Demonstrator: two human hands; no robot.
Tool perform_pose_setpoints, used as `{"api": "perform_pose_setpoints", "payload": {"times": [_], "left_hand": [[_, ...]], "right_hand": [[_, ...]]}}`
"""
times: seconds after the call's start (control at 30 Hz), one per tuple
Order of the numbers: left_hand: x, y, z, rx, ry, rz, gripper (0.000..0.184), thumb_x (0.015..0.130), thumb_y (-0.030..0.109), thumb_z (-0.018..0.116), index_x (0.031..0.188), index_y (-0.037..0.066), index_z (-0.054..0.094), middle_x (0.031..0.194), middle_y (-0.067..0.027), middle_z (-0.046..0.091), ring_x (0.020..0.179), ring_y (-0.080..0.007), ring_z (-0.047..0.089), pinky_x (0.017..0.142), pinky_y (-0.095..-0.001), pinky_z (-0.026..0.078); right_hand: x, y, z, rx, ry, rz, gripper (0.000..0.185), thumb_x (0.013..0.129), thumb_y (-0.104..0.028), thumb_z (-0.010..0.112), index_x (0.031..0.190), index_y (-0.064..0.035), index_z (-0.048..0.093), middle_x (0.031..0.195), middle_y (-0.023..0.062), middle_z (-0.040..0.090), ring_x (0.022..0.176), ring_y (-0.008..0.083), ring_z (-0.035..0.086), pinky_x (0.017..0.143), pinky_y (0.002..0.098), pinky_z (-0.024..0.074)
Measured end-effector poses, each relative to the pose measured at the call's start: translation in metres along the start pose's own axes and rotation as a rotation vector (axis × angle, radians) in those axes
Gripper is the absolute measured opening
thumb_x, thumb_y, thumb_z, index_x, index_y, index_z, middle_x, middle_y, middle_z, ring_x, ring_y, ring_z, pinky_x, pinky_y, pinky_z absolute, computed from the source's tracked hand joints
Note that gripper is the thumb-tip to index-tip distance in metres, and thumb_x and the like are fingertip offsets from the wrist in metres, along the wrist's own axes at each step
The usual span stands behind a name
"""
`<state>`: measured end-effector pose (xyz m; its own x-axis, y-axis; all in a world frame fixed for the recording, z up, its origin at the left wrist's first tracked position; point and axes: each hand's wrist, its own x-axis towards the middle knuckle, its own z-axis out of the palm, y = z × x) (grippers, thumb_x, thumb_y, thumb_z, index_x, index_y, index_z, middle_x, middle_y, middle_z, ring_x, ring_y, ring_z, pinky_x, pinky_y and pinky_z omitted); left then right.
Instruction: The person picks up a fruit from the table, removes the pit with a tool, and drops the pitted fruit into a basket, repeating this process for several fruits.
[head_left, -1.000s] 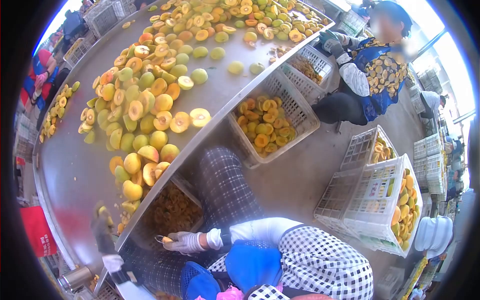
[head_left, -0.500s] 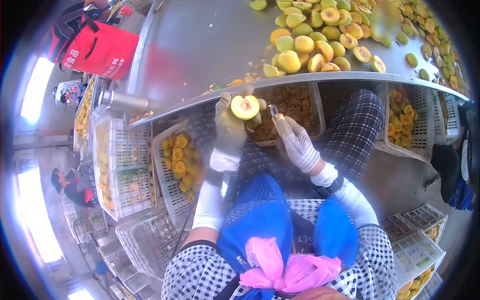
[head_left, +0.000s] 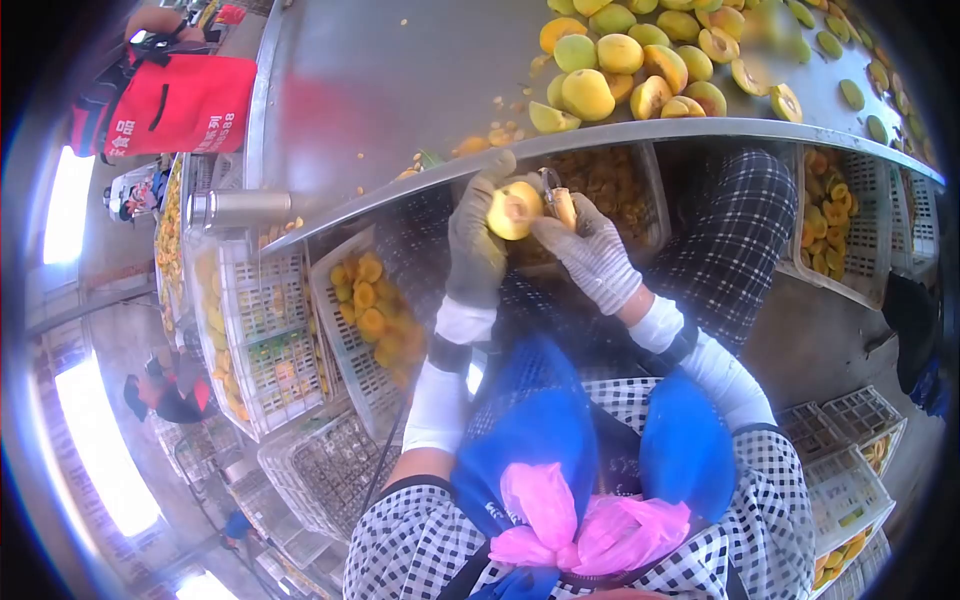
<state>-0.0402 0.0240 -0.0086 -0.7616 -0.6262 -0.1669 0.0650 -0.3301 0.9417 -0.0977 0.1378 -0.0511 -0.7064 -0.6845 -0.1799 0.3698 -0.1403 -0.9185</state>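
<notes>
My left hand (head_left: 472,240), in a soiled work glove, is closed around a yellow peach half (head_left: 512,212) just below the table's edge. The half's cut face is turned up, and the pit area at its centre looks brownish. My right hand (head_left: 597,258), in a striped white glove, grips a small coring knife with a wooden handle (head_left: 564,208) and a curved metal end. Thumb and fingertips of the right hand are against or very close to the peach half's right side; the exact contact cannot be made out.
Halved and whole-looking peaches (head_left: 590,93) lie heaped on the metal table (head_left: 390,95). A crate of scraps (head_left: 655,205) sits under the edge, between the knees. More crates (head_left: 270,340) stand on both sides. A steel flask (head_left: 245,209) and red bag (head_left: 190,105) are at left.
The right hand has moved up and left with the coring knife, closing the gap to the peach half. The left hand has shifted slightly right, tilting the half. The head view has shifted a little.
</notes>
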Motion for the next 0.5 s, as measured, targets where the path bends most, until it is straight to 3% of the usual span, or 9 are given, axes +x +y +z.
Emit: {"api": "perform_pose_setpoints", "payload": {"times": [0.1,0.17,0.2,0.23,0.3,0.33,0.4,0.43,0.5], "left_hand": [[-0.001,-0.007,0.002,0.337,-0.081,0.070,0.064,0.099,0.053,0.031,0.122,-0.002,0.053,0.123,-0.0157,0.056,0.110,-0.0218,0.057,0.096,-0.0322,0.047],[-0.001,0.002,-0.001,0.087,-0.150,-0.191,0.057,0.100,0.049,0.034,0.123,0.000,0.053,0.118,-0.0139,0.058,0.107,-0.0209,0.059,0.092,-0.0305,0.048],[0.005,0.025,-0.022,0.163,-0.329,-0.554,0.052,0.100,0.045,0.040,0.124,0.001,0.052,0.115,-0.0124,0.060,0.104,-0.0201,0.061,0.086,-0.0303,0.051],[0.005,0.020,-0.023,0.163,-0.323,-0.565,0.052,0.100,0.045,0.040,0.124,0.001,0.052,0.115,-0.0124,0.060,0.104,-0.0201,0.061,0.086,-0.0303,0.051],[0.008,-0.001,-0.018,0.204,0.007,-0.446,0.049,0.099,0.042,0.044,0.116,-0.002,0.058,0.105,-0.0128,0.066,0.097,-0.0201,0.063,0.085,-0.0321,0.052],[0.012,-0.013,-0.011,-0.059,0.053,-0.252,0.047,0.099,0.040,0.044,0.113,-0.003,0.056,0.105,-0.0169,0.065,0.097,-0.0225,0.063,0.084,-0.0340,0.053],[0.016,-0.016,-0.012,-0.079,0.035,-0.151,0.049,0.097,0.043,0.047,0.116,-0.001,0.055,0.102,-0.0168,0.065,0.096,-0.0253,0.064,0.084,-0.0370,0.054],[0.017,-0.018,-0.013,-0.099,0.019,-0.051,0.052,0.096,0.047,0.049,0.118,0.000,0.053,0.099,-0.0167,0.066,0.096,-0.0280,0.064,0.083,-0.0400,0.055],[0.018,-0.021,-0.021,-0.095,0.000,-0.071,0.049,0.096,0.045,0.049,0.115,0.000,0.052,0.101,-0.0213,0.065,0.094,-0.0342,0.065,0.082,-0.0445,0.055]], "right_hand": [[0.008,0.002,-0.007,-0.182,0.010,-0.084,0.038,0.082,-0.020,0.073,0.111,-0.0038,0.055,0.094,0.0137,0.064,0.083,0.0210,0.062,0.074,0.0328,0.0522],[0.010,-0.009,-0.012,-0.305,-0.025,-0.135,0.039,0.081,-0.019,0.073,0.113,-0.0053,0.055,0.096,0.0142,0.064,0.085,0.0244,0.064,0.076,0.0346,0.0529],[0.010,-0.011,-0.012,-0.311,-0.072,-0.127,0.038,0.081,-0.018,0.073,0.113,-0.0057,0.055,0.095,0.0140,0.064,0.084,0.0238,0.064,0.076,0.0346,0.0527],[0.010,-0.012,-0.012,-0.320,-0.123,-0.125,0.038,0.080,-0.018,0.073,0.112,-0.0062,0.056,0.095,0.0138,0.064,0.083,0.0231,0.064,0.077,0.0346,0.0524],[0.006,-0.014,-0.012,-0.229,-0.099,-0.100,0.031,0.085,-0.019,0.069,0.109,-0.0049,0.056,0.092,0.0116,0.063,0.079,0.0189,0.061,0.074,0.0318,0.0509],[0.002,-0.021,-0.017,-0.115,-0.087,-0.007,0.027,0.088,-0.021,0.066,0.107,-0.0041,0.056,0.090,0.0106,0.063,0.077,0.0164,0.058,0.071,0.0303,0.0494],[-0.004,-0.023,-0.020,-0.028,-0.090,0.052,0.023,0.095,-0.024,0.058,0.102,-0.0024,0.057,0.082,0.0080,0.060,0.072,0.0107,0.052,0.064,0.0277,0.0452],[-0.005,-0.021,-0.020,-0.028,-0.091,0.058,0.023,0.095,-0.024,0.058,0.102,-0.0024,0.057,0.082,0.0080,0.060,0.072,0.0107,0.052,0.064,0.0277,0.0452],[-0.006,-0.011,-0.017,-0.177,-0.160,0.060,0.024,0.095,-0.026,0.058,0.100,-0.0021,0.057,0.078,0.0109,0.060,0.069,0.0139,0.054,0.062,0.0299,0.0455]]}}
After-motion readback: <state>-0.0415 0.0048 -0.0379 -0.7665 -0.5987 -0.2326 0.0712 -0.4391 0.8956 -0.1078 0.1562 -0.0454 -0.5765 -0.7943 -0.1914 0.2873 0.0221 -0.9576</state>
